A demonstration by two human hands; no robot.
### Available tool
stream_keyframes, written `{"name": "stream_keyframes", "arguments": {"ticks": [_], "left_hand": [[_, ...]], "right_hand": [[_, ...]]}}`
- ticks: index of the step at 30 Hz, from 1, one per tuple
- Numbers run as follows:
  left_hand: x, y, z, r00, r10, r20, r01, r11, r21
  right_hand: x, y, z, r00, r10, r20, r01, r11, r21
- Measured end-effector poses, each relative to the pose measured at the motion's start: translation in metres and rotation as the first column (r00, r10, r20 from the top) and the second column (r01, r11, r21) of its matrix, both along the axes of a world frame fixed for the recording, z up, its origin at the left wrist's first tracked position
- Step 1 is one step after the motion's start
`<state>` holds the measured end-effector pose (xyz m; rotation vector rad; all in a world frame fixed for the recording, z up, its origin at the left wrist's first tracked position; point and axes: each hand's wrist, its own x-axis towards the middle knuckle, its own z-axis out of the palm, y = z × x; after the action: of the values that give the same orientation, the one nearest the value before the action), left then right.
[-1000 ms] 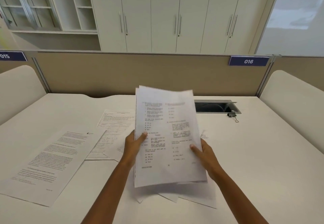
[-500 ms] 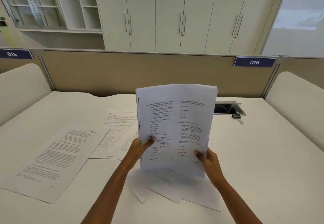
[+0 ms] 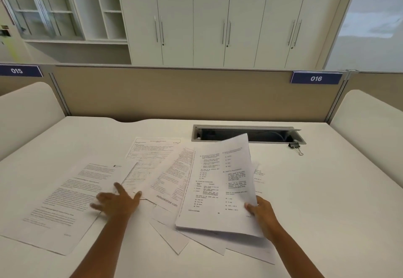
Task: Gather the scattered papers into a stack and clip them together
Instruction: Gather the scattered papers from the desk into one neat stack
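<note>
Papers (image 3: 172,182) are lying all over the white surface (image 3: 327,190) in front of us, mostly overlapping in a loose fan near the middle. We're holding a gathered bundle (image 3: 220,186) in our right hand (image 3: 261,214), thumb on top and pinching its near right corner. Its near edge is sitting low over the sheets underneath and its far edge is tilting up toward the cable slot (image 3: 246,135). Our left hand (image 3: 117,201) is hanging out to the left with fingers (image 3: 119,188) spread wide and gripping nothing, right at the edge of a big printed sheet (image 3: 65,201). It's blurry, so we can't tell if it's actually touching. Another sheet with a table on it (image 3: 152,149) is lying farther back, partly under the one reading mebooksfree.com. A few blank-looking sheets (image 3: 196,240) are poking out from under the bundle on the near side. A black binder clip (image 3: 295,147) is sitting well apart to the right, just beside the slot's right end.
</note>
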<state>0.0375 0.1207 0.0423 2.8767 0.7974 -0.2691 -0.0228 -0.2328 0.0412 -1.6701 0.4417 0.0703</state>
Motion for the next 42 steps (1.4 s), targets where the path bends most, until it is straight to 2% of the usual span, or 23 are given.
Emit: {"name": "stream_keyframes", "arguments": {"ticks": [4,7,10,12,15,17,21,27,30,37,40,42], "left_hand": [[-0.001,-0.005,-0.005,0.999,0.049,0.012,-0.050,0.999,0.017],[-0.004,-0.015,0.004,0.993,-0.027,0.117,0.019,0.997,0.068],[-0.005,-0.018,0.008,0.970,-0.118,0.212,0.110,0.993,0.050],[-0.005,-0.016,0.009,0.980,-0.063,0.188,0.059,0.998,0.031],[-0.002,-0.007,0.007,0.994,0.085,0.073,-0.083,0.996,-0.030],[0.000,0.000,0.003,0.992,0.110,0.060,-0.106,0.993,-0.055],[0.001,0.011,0.001,0.985,-0.001,0.174,0.001,1.000,-0.001],[-0.004,0.008,0.010,0.964,-0.213,0.158,0.172,0.956,0.237],[-0.003,-0.011,0.032,0.931,-0.265,0.252,0.204,0.948,0.243],[-0.005,-0.116,0.077,0.807,-0.421,0.414,0.430,0.900,0.078],[-0.008,-0.160,0.077,0.807,-0.396,0.438,0.503,0.849,-0.158],[-0.010,-0.180,0.073,0.835,-0.371,0.407,0.524,0.762,-0.382]], "right_hand": [[0.003,0.000,-0.005,0.998,-0.019,-0.054,0.020,1.000,0.019],[0.006,0.000,-0.006,0.997,-0.020,-0.073,0.022,0.999,0.031],[0.006,-0.001,-0.005,0.996,-0.016,-0.090,0.019,0.999,0.039],[0.005,-0.001,-0.003,0.995,-0.009,-0.098,0.014,0.999,0.049],[0.005,-0.002,-0.003,0.995,0.004,-0.101,0.002,0.998,0.061],[0.004,-0.003,-0.003,0.994,0.009,-0.105,-0.003,0.998,0.057],[0.004,-0.003,-0.002,0.994,0.007,-0.108,-0.001,0.999,0.053],[0.004,-0.002,-0.003,0.995,0.013,-0.103,-0.007,0.998,0.057],[0.005,-0.003,-0.004,0.994,0.015,-0.109,-0.010,0.999,0.048],[0.006,0.000,-0.004,0.996,0.000,-0.090,0.004,0.999,0.045],[0.004,0.005,-0.004,0.996,0.011,-0.085,-0.005,0.997,0.072],[0.003,0.007,-0.006,0.996,0.015,-0.085,-0.007,0.996,0.092]]}}
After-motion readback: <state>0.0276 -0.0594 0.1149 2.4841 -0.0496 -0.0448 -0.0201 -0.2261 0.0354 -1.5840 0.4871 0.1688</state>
